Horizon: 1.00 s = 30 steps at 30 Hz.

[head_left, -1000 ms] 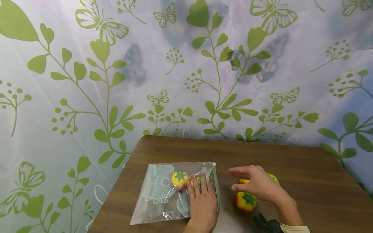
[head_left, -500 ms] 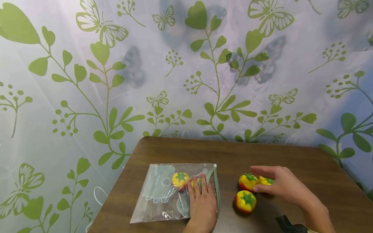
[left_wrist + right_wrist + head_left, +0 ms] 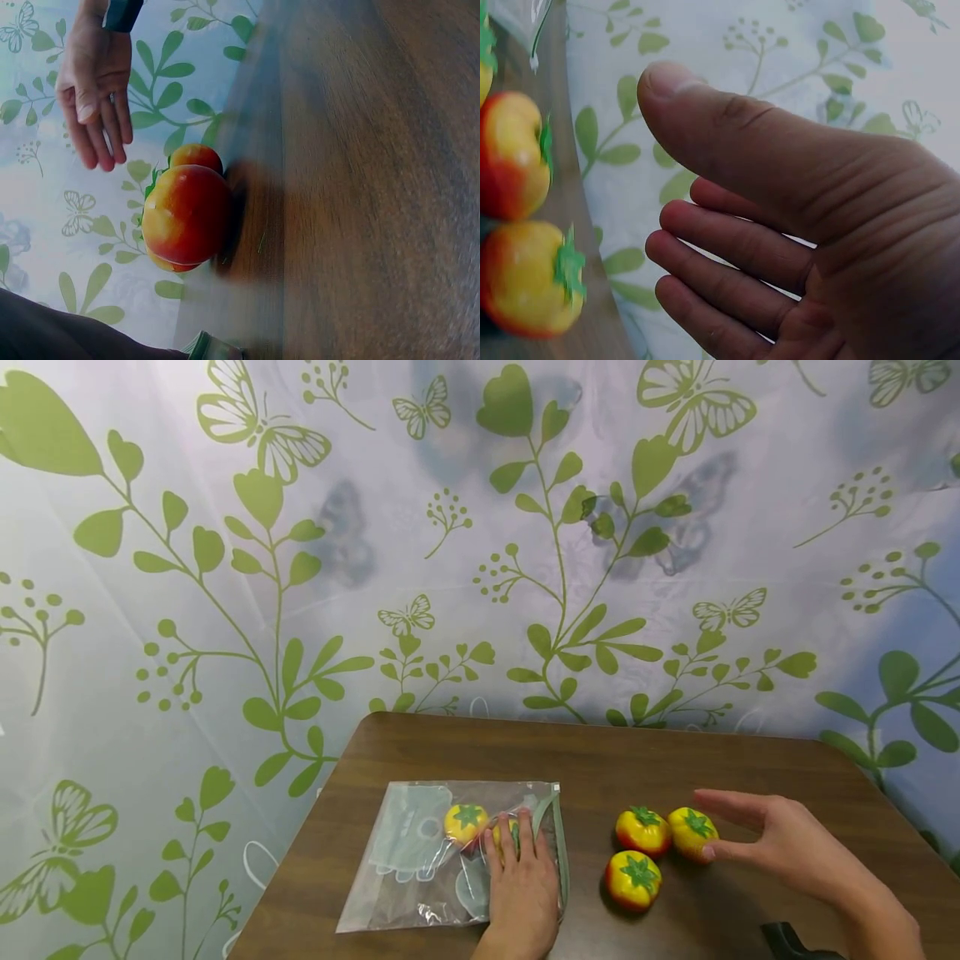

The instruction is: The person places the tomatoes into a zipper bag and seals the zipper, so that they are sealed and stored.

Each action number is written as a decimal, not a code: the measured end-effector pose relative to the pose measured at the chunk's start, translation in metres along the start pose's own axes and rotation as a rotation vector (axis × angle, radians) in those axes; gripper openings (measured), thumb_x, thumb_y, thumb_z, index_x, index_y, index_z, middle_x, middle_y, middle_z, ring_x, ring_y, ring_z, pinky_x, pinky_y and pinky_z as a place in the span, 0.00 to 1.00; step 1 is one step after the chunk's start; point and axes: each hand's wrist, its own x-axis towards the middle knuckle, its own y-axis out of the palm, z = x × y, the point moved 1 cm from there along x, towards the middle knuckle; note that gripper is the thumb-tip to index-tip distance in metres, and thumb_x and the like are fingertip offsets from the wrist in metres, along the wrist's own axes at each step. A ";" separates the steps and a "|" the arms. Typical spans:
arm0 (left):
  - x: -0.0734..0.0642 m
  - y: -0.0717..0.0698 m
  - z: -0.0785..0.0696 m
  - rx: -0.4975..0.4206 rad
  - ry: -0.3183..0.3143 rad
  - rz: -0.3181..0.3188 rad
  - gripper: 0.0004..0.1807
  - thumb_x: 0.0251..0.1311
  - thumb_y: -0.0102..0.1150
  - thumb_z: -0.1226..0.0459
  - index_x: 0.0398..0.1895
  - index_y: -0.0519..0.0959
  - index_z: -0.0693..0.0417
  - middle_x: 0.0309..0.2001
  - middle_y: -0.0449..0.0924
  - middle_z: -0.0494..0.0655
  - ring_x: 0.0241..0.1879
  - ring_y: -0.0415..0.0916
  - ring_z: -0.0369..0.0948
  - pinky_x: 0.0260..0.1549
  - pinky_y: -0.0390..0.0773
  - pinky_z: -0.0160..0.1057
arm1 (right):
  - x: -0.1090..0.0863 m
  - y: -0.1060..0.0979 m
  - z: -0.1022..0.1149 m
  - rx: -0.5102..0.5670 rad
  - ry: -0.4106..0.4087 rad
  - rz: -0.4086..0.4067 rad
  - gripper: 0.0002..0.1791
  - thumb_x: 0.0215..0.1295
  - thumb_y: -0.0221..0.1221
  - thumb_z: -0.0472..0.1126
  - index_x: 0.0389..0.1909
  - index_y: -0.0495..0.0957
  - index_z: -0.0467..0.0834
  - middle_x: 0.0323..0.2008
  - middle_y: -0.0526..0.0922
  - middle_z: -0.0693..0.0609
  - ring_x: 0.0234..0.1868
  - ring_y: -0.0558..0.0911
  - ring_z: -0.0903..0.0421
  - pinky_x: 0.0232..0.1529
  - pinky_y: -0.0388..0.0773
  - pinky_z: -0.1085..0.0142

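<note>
A clear zip bag (image 3: 420, 893) lies on the table. Inside are a yellow-red toy fruit with a green star-shaped leaf (image 3: 464, 821) and a second one, partly under the fingers. My left hand (image 3: 521, 881) rests flat on the bag's right part, fingers straight and spread. Three similar toy fruits stand right of the bag: one at the front (image 3: 633, 880), one behind it (image 3: 642, 831) and one at the right (image 3: 692, 833). My right hand (image 3: 787, 843) hovers beside the right fruit, thumb and fingers apart, holding nothing. In the right wrist view its fingers (image 3: 727, 262) extend loosely.
The brown wooden table (image 3: 480, 747) backs onto a curtain (image 3: 450, 568) printed with green leaves and butterflies. Pale green printed shapes mark the bag, and a green zip strip (image 3: 562, 852) runs along its right edge. A black wrist strap (image 3: 787, 943) shows below the right hand.
My right hand has moved rightward past the loose toy fruits, uncovering all three. My left hand stays on the bag.
</note>
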 end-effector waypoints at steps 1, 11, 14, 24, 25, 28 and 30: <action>0.000 0.000 0.000 -0.002 -0.001 0.002 0.33 0.64 0.73 0.57 0.72 0.79 0.52 0.83 0.66 0.57 0.81 0.63 0.63 0.78 0.63 0.68 | -0.002 0.000 -0.004 -0.006 0.001 -0.007 0.40 0.64 0.77 0.58 0.73 0.80 0.46 0.67 0.87 0.43 0.60 0.85 0.70 0.49 0.85 0.69; 0.001 -0.001 -0.001 -0.017 -0.008 0.045 0.34 0.66 0.71 0.58 0.75 0.78 0.53 0.84 0.64 0.56 0.82 0.62 0.62 0.79 0.63 0.67 | -0.014 0.007 -0.035 -0.023 0.138 -0.004 0.45 0.65 0.76 0.59 0.75 0.76 0.37 0.69 0.82 0.32 0.61 0.89 0.39 0.47 0.88 0.65; 0.001 -0.001 -0.001 -0.016 -0.011 0.032 0.31 0.68 0.68 0.59 0.75 0.78 0.53 0.84 0.65 0.56 0.82 0.63 0.62 0.79 0.63 0.67 | -0.015 0.011 -0.041 0.014 0.150 0.002 0.45 0.67 0.75 0.57 0.75 0.75 0.35 0.70 0.80 0.31 0.61 0.89 0.40 0.48 0.89 0.64; 0.000 -0.002 -0.002 -0.016 -0.004 0.038 0.29 0.70 0.65 0.62 0.74 0.79 0.53 0.84 0.65 0.56 0.82 0.62 0.62 0.79 0.63 0.67 | -0.014 0.026 -0.060 0.123 0.145 -0.015 0.41 0.71 0.74 0.52 0.76 0.74 0.34 0.71 0.80 0.32 0.52 0.81 0.81 0.47 0.86 0.71; 0.000 -0.002 -0.002 -0.019 -0.007 0.044 0.28 0.71 0.64 0.62 0.74 0.79 0.53 0.84 0.65 0.56 0.82 0.62 0.62 0.79 0.62 0.67 | -0.013 0.028 -0.060 0.122 0.144 -0.023 0.41 0.70 0.74 0.53 0.75 0.75 0.34 0.71 0.81 0.33 0.53 0.81 0.81 0.47 0.86 0.72; 0.000 -0.002 -0.001 -0.026 -0.013 0.053 0.27 0.73 0.61 0.63 0.74 0.79 0.52 0.84 0.65 0.56 0.83 0.61 0.62 0.79 0.62 0.67 | -0.010 0.035 -0.062 0.133 0.126 -0.046 0.40 0.69 0.75 0.52 0.74 0.76 0.34 0.69 0.82 0.33 0.53 0.81 0.80 0.47 0.85 0.73; 0.000 -0.002 -0.001 -0.021 -0.013 0.055 0.27 0.73 0.62 0.62 0.74 0.79 0.52 0.84 0.64 0.56 0.83 0.61 0.62 0.79 0.62 0.67 | -0.008 0.039 -0.064 0.149 0.128 -0.054 0.41 0.68 0.75 0.52 0.74 0.76 0.33 0.70 0.82 0.32 0.53 0.81 0.79 0.47 0.85 0.73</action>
